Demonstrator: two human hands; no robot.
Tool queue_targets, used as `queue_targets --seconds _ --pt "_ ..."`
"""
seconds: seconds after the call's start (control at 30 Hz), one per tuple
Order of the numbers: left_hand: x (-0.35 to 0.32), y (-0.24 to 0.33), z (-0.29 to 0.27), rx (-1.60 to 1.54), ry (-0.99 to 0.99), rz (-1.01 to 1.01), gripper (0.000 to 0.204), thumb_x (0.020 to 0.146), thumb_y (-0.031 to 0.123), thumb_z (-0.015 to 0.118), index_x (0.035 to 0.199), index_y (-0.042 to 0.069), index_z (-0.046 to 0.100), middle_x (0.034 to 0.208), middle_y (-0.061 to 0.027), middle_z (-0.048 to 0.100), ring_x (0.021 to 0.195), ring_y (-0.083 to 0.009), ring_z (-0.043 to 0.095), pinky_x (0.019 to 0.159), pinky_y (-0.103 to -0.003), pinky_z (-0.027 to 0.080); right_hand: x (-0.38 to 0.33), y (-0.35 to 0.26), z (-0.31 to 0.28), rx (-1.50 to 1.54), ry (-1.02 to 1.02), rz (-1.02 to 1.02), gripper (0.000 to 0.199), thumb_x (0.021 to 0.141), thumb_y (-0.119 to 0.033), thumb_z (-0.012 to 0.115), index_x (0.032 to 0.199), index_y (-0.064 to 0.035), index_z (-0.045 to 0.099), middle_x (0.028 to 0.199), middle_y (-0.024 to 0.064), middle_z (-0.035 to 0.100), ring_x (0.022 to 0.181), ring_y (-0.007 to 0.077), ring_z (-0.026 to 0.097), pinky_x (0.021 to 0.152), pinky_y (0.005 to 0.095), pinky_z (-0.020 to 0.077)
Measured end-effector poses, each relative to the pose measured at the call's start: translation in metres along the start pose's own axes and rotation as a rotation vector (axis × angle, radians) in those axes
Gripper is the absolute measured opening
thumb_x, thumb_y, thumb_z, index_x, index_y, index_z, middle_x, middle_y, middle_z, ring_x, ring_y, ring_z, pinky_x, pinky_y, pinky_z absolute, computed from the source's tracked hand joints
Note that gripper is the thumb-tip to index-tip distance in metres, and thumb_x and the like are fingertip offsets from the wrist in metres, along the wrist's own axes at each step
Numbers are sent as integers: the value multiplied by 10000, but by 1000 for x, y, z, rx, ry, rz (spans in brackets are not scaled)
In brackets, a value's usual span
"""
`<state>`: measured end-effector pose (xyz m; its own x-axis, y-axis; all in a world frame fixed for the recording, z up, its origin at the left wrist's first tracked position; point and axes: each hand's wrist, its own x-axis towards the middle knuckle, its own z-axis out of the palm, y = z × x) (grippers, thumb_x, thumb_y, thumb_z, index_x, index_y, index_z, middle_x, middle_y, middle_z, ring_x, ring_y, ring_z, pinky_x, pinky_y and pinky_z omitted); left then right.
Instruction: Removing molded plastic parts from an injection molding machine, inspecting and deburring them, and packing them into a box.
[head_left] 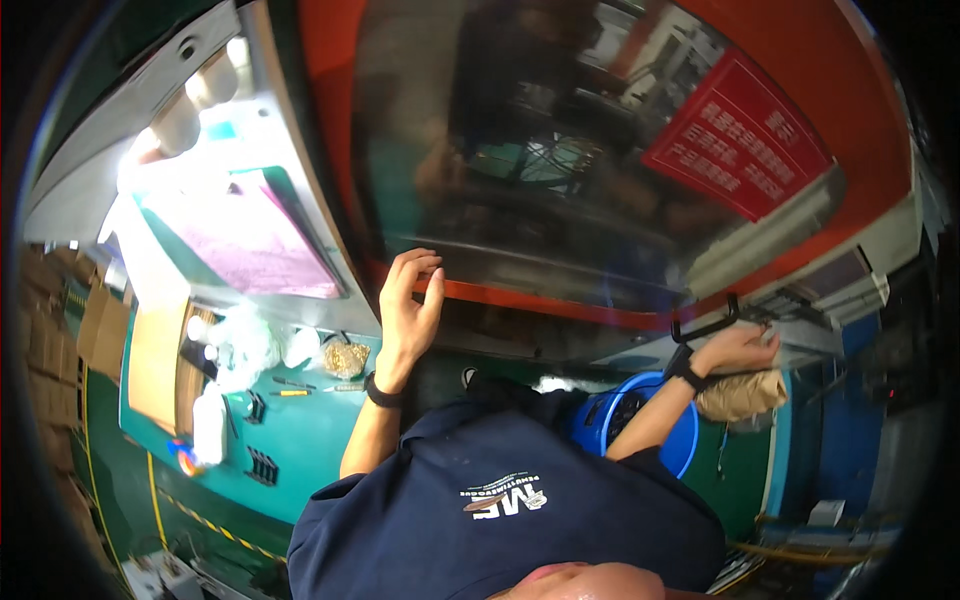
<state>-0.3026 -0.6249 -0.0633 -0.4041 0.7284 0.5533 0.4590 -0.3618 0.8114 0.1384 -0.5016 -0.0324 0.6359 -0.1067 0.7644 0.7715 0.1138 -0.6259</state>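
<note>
My left hand (410, 308) is raised at the lower left corner of a large orange-framed machine door (500, 295) with a dark window. Its fingers are loosely bent, the thumb stands apart, and nothing shows in it. Out to the right, my right hand (738, 350) is beside a black pull handle (708, 325) on the machine front, not wrapped round it. Its fingers are slightly curled and apart, with no held thing visible. Both wrists wear black bands. Below the right forearm stands a blue bucket (683, 440) with dark contents.
A green worktable (330, 425) at left bears small black parts (262, 466), a bag of brass-coloured pieces (345, 358), a white bottle (210, 425) and cardboard (158, 365). A red sign (740, 135) is on the door window. A brown paper sack (742, 396) lies beyond the bucket.
</note>
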Motion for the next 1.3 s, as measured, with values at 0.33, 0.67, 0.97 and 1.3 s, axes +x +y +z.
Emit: queue_targets --seconds 0.33,0.67,0.97,1.3 --pt "-2 -28 12 -167 -237 -82 149 919 62 610 1037 -24 638 1009 -124 651 886 -215 654 790 -306 522 -3 85 36 88 -599 171 350 973 -293 530 958 43 627 910 171 657 846 302 599 806 383 458" --pt "1 -34 104 -159 -824 -41 322 919 185 639 1156 -31 612 1041 -196 662 933 -315 671 785 -373 535 -35 -94 -46 223 -1525 -86 151 893 -141 685 935 -18 609 912 66 533 906 155 563 790 280 477" --pt "-56 -73 145 -179 -178 -385 191 871 123 676 980 -32 649 784 -63 669 723 -91 624 646 -267 509 3 -120 189 942 -1719 219 215 968 -185 598 1000 19 660 883 69 687 840 103 648 745 255 504" --pt "-22 -105 60 7 432 -367 241 972 230 590 817 76 489 616 24 435 523 -76 444 502 -242 365 -151 -137 535 620 -1583 47 475 978 -319 547 1299 22 471 914 157 666 630 230 681 547 318 547"
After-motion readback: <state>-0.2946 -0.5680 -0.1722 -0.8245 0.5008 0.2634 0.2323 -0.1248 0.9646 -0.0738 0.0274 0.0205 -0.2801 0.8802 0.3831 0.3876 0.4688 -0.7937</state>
